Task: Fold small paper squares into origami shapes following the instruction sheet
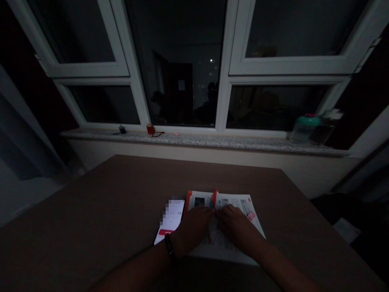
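Observation:
An open printed booklet point(223, 253) with an orange edge lies on the brown table. Above its middle, my left hand point(196, 227) and my right hand point(235, 225) meet, with fingers curled together at the tips. What they pinch is too dark and small to make out. Just beyond the fingertips, an orange piece with some teal point(214, 198) sticks up from the pages; its kind is unclear. A small pink item point(251, 215) rests on the right page, beside my right hand. Left of the booklet is a lit phone point(172, 217), partly covered by my left hand. A dark band circles my left wrist.
The table point(91, 215) reaches toward a wall below a speckled stone windowsill point(194, 140). On the sill stand a small dark bottle point(122, 129), a red jar point(150, 129) and a clear container with a teal lid point(304, 129). A curtain point(24, 138) hangs at left.

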`<state>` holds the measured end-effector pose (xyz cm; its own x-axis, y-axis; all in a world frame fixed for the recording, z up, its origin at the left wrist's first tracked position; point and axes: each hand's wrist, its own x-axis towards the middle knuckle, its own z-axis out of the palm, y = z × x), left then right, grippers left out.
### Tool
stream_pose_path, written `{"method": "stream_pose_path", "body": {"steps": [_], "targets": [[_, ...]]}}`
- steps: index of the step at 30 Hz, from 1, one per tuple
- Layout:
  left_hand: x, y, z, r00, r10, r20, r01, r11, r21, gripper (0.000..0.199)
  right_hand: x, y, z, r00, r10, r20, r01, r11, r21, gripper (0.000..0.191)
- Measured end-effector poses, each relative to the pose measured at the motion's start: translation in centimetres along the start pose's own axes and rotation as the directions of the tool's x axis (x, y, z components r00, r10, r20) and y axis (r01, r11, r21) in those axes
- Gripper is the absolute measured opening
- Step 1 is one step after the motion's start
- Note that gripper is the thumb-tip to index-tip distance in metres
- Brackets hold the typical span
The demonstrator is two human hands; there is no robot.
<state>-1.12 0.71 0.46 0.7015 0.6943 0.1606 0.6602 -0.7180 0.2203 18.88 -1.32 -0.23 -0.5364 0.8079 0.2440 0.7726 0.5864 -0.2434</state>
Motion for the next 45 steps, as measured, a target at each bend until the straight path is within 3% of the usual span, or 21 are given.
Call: {"method": "stream_pose_path", "body": {"steps": [7,11,24,33,38,45], "targets": [[-0.6,0.7,-0.9,0.994,-0.109,0.008,0.109,0.992,-0.069,0.041,-0.1,0.6,-0.4,1.000,0.020,-0.021,-0.019,0.997,0.069,0.028],[-0.5,0.8,-0.6,0.994,-0.109,-0.011,0.108,0.992,-0.070,0.049,-0.2,1.0,-0.5,0.998,0.018,-0.057,-0.015,0.998,0.060,0.028],[-0.5,0.8,-0.9,0.999,-0.027,-0.038,0.024,0.997,-0.068,0.032,-0.3,0.8,-0.5,0.992,0.059,-0.110,-0.063,0.998,-0.033,0.015],[-0.6,1.0,-1.0,0.996,-0.037,-0.076,0.026,0.990,-0.135,0.037,-0.3,1.0,0.1,0.986,0.116,-0.122,-0.100,0.986,0.131,0.017],[-0.7,0.8,-0.2,0.992,-0.086,-0.094,0.066,0.978,-0.199,0.047,-0.5,1.1,0.3,0.973,0.148,-0.175,-0.106,0.968,0.228,0.028],[-0.8,1.1,0.0,0.990,-0.120,-0.072,0.102,0.971,-0.216,0.057,-0.5,1.2,0.3,0.978,0.130,-0.163,-0.091,0.968,0.232,0.036]]}}
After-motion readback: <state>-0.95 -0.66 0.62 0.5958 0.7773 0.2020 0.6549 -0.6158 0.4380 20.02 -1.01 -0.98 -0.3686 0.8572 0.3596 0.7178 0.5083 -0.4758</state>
